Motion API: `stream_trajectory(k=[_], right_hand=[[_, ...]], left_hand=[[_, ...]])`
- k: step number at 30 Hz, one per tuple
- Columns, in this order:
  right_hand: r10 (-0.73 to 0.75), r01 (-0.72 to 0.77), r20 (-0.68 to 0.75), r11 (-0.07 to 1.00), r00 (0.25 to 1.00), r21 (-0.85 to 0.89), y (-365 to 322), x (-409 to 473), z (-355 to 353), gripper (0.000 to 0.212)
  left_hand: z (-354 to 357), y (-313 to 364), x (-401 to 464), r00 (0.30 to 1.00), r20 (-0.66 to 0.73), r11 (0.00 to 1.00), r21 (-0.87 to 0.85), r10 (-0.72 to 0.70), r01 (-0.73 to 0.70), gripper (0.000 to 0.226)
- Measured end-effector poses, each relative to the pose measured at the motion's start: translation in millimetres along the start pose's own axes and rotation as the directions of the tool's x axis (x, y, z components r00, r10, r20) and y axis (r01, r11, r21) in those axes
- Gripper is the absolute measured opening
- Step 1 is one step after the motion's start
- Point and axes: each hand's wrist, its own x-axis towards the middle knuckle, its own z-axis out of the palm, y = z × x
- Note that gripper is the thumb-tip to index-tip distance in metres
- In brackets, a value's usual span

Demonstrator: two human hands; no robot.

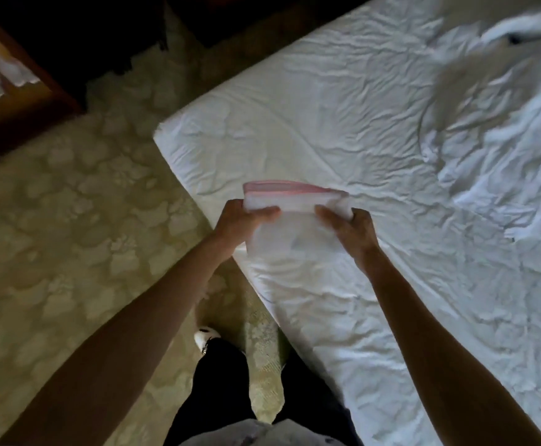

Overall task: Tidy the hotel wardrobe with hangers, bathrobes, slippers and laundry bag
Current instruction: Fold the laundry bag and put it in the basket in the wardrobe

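A folded white laundry bag [296,201] with a pink strip along its top edge is held just above the near corner of the bed [343,123]. My left hand [242,220] grips its left side, thumb on top. My right hand [348,226] grips its right side the same way. The bag's lower part hangs between my hands and blends with the sheet. White slippers [3,77] lie in a row inside a wooden wardrobe compartment at the far left.
The bed's sheet is wrinkled, with a rumpled white duvet [504,130] at the right. Patterned beige carpet [69,220] covers the floor to the left. My legs and one shoe [206,338] stand beside the bed's edge. Dark furniture lines the top.
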Motion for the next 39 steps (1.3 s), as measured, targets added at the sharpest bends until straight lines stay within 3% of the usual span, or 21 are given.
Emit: stream_trajectory(k=[3, 5, 11, 16, 21, 27, 33, 39], right_hand=[[-0.046, 0.048, 0.072, 0.999, 0.996, -0.027, -67.8, -25.1, 89.2, 0.037], [-0.094, 0.100, 0.122, 0.994, 0.988, -0.043, -105.4, -42.9, 154.5, 0.036], [-0.232, 0.271, 0.332, 0.960, 0.914, -0.073, -196.8, -99.3, 352.4, 0.024], [-0.245, 0.338, 0.511, 0.936, 0.824, -0.096, -250.0, -140.2, 493.8, 0.047], [-0.240, 0.445, 0.657, 0.881, 0.714, -0.161, -298.6, -173.4, 624.9, 0.033], [-0.260, 0.490, 0.711, 0.861, 0.653, -0.135, -352.8, -164.4, 795.2, 0.031], [-0.258, 0.505, 0.741, 0.854, 0.620, -0.126, -433.5, -157.8, 955.2, 0.029], [-0.292, 0.584, 0.805, 0.808, 0.517, -0.082, -500.9, -174.6, 1093.3, 0.025]], left_hand=[[-106.6, -0.4, -16.7, 0.999, -0.053, 0.986, -0.164, 0.001, -0.010, 0.036], [-181.0, -0.8, -30.7, 0.995, -0.098, 0.969, -0.245, 0.017, -0.041, 0.030], [-392.0, -22.0, -74.4, 0.960, -0.273, 0.931, -0.328, 0.066, -0.158, 0.032], [-522.4, -58.8, -104.5, 0.876, -0.481, 0.880, -0.423, -0.016, -0.216, 0.021], [-632.5, -97.4, -123.6, 0.823, -0.568, 0.809, -0.488, -0.011, -0.327, 0.038], [-778.7, -124.0, -88.6, 0.742, -0.668, 0.785, -0.485, -0.049, -0.386, 0.027], [-934.2, -115.8, -36.5, 0.693, -0.711, 0.732, -0.535, -0.119, -0.423, 0.035], [-1076.7, -120.5, -17.0, 0.638, -0.752, 0.713, -0.537, -0.164, -0.451, 0.036]])
